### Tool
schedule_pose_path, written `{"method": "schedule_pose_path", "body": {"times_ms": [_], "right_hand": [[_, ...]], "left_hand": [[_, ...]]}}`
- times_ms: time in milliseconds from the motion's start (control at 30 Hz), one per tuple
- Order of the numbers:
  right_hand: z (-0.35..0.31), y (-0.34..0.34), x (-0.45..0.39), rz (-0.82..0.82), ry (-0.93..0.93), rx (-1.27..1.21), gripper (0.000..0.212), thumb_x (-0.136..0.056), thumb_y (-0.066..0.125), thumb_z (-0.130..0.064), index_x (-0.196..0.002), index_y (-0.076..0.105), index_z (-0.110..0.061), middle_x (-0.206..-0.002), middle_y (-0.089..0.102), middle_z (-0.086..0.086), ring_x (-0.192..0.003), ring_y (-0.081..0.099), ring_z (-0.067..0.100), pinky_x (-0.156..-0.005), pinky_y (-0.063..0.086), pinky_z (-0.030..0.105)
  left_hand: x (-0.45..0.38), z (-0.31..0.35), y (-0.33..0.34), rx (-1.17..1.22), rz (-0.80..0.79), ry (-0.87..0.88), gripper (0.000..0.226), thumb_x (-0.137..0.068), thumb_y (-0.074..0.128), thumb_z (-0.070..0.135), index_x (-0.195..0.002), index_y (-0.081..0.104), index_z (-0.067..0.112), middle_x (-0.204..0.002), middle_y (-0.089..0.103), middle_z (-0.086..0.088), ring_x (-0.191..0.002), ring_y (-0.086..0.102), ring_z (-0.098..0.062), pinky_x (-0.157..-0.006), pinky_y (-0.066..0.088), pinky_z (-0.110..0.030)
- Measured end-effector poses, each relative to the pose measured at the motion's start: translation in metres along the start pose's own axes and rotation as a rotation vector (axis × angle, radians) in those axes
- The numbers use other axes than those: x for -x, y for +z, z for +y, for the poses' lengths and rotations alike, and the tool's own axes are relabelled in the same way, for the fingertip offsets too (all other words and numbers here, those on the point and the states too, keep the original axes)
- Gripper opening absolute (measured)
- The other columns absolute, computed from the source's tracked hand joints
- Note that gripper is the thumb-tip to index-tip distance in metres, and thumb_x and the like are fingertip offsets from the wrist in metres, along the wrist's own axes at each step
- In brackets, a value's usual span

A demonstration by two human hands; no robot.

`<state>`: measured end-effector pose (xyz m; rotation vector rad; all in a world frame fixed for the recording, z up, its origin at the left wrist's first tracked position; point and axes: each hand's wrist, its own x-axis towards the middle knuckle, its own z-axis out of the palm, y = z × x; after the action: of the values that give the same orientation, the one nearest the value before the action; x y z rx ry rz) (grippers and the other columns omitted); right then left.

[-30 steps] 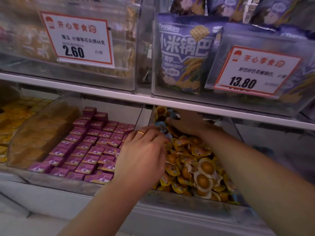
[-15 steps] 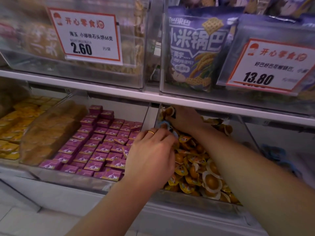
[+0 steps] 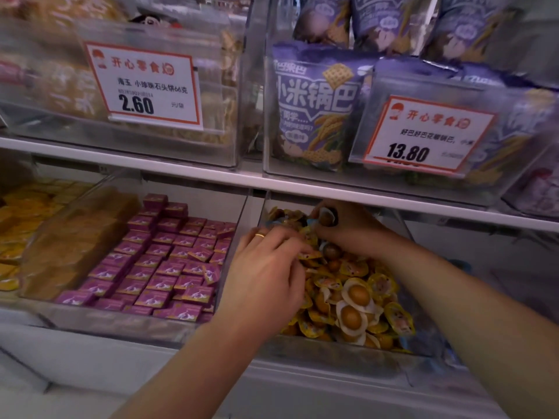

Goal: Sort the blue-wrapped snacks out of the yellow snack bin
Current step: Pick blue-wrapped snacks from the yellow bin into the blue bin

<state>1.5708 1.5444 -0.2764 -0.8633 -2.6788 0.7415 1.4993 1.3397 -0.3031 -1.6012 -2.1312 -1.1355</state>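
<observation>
The clear yellow snack bin on the lower shelf is heaped with yellow-wrapped egg snacks. A few blue-wrapped snacks show near the back of the heap, between my hands. My right hand reaches deep under the upper shelf and pinches one blue-wrapped snack with a brown egg inside. My left hand, a ring on one finger, is over the bin's left side. Its curled fingers hold a small cluster of packs with blue edges, mostly hidden by the hand.
The white upper shelf edge hangs low over the bin's back. A bin of purple boxes stands to the left behind a clear divider. Orange packs lie at far left. A clear bin at right holds something blue.
My right hand has gone a little deeper to the bin's back and now pinches a blue pack. My left hand has stayed over the left side.
</observation>
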Motion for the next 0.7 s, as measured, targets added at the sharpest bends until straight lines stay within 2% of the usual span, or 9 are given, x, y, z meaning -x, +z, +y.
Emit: {"method": "schedule_pose_path", "body": {"times_ms": [33,100,167,200,233,300,433,600,700], "right_hand": [[0.0,-0.005,0.009,0.011,0.024,-0.074,0.019,-0.088,0.068,-0.031,-0.107,0.069,-0.029,-0.098,0.072,-0.006,-0.09,0.068,0.01,-0.078,0.056,0.031],[-0.002,-0.01,0.03,0.065,0.09,-0.344,0.016,-0.09,0.068,-0.021,-0.104,0.073,-0.025,-0.078,0.073,-0.007,-0.067,0.068,0.007,-0.059,0.054,0.028],[-0.002,-0.011,0.051,0.083,0.172,-0.649,0.011,-0.091,0.067,-0.015,-0.096,0.076,-0.01,-0.064,0.069,0.012,-0.055,0.061,0.025,-0.054,0.05,0.036],[0.0,-0.011,0.06,0.091,0.234,-0.78,0.016,-0.091,0.067,-0.016,-0.096,0.075,-0.003,-0.071,0.068,0.026,-0.059,0.058,0.031,-0.056,0.052,0.043],[0.001,-0.012,0.07,0.108,0.297,-0.884,0.021,-0.092,0.068,-0.017,-0.098,0.075,0.001,-0.083,0.068,0.034,-0.064,0.058,0.033,-0.057,0.052,0.041],[0.004,-0.016,0.086,0.147,0.352,-1.031,0.018,-0.092,0.067,-0.017,-0.096,0.078,-0.003,-0.094,0.072,0.029,-0.072,0.06,0.032,-0.053,0.051,0.03],[0.013,-0.031,0.114,0.221,0.265,-1.187,0.024,-0.095,0.06,-0.017,-0.085,0.081,-0.013,-0.085,0.075,0.018,-0.063,0.066,0.02,-0.045,0.049,0.023],[0.028,-0.036,0.14,0.254,0.288,-1.226,0.019,-0.093,0.061,-0.014,-0.106,0.07,-0.002,-0.091,0.075,0.02,-0.069,0.071,0.025,-0.042,0.045,0.025],[0.026,-0.036,0.143,0.257,0.315,-1.206,0.018,-0.095,0.061,-0.015,-0.105,0.07,-0.002,-0.089,0.075,0.021,-0.066,0.069,0.026,-0.043,0.046,0.028]], "left_hand": [[0.0,0.003,0.002,0.054,0.006,-0.009,0.026,-0.087,0.05,0.018,-0.101,0.072,0.023,-0.109,0.066,0.008,-0.099,0.061,-0.016,-0.091,0.048,-0.041],[-0.001,0.009,0.008,0.158,0.015,-0.053,0.025,-0.089,0.052,0.018,-0.106,0.07,0.024,-0.112,0.064,0.01,-0.1,0.061,-0.013,-0.087,0.051,-0.038],[-0.004,0.014,0.015,0.217,0.0,-0.097,0.026,-0.093,0.052,0.024,-0.115,0.065,0.025,-0.116,0.06,0.011,-0.104,0.059,-0.011,-0.088,0.051,-0.033],[-0.006,0.017,0.019,0.214,-0.028,-0.107,0.028,-0.095,0.052,0.029,-0.121,0.062,0.026,-0.119,0.059,0.01,-0.107,0.058,-0.011,-0.089,0.049,-0.032],[-0.007,0.019,0.023,0.181,-0.074,-0.109,0.031,-0.096,0.052,0.035,-0.126,0.058,0.027,-0.123,0.057,0.009,-0.109,0.056,-0.013,-0.09,0.048,-0.032],[-0.008,0.02,0.031,0.01,-0.208,-0.068,0.039,-0.097,0.05,0.043,-0.135,0.052,0.031,-0.132,0.054,0.007,-0.117,0.052,-0.017,-0.096,0.044,-0.034],[-0.01,0.02,0.043,-0.191,-0.393,-0.007,0.04,-0.099,0.04,0.047,-0.137,0.049,0.038,-0.136,0.051,0.015,-0.13,0.043,-0.014,-0.111,0.031,-0.037],[-0.018,0.027,0.038,0.0,-0.208,-0.059,0.027,-0.092,0.064,0.038,-0.119,0.068,0.032,-0.113,0.069,0.013,-0.109,0.061,-0.014,-0.101,0.044,-0.042],[-0.016,0.042,0.035,0.297,0.013,-0.148,0.026,-0.093,0.063,0.04,-0.118,0.067,0.033,-0.112,0.069,0.02,-0.106,0.063,0.001,-0.09,0.052,-0.023]]}}
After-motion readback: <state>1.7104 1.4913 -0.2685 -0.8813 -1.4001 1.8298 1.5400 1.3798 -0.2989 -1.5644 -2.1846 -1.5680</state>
